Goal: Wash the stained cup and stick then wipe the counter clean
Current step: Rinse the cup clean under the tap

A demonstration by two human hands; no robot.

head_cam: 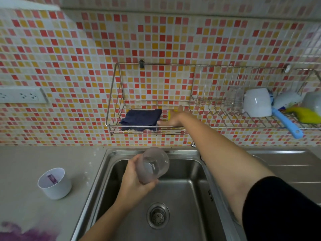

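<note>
While one smooth steel sink (182,193) fills the middle below one wire rack (156,101), the left hand (133,181) grips the cloudy plastic cup (153,165) over it, the right hand (175,117) rests on one yellow sponge (171,113) up there, grip unclear, and one purple stick (52,178) sits in one white cup (58,188) on the counter (26,162).

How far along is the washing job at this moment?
Nothing looks finished yet. In hand: the left hand grips the clear cup over the sink, while the right hand reaches the yellow sponge on the rack. Left: the stick in the white cup, and the purple stain on the counter.
</note>
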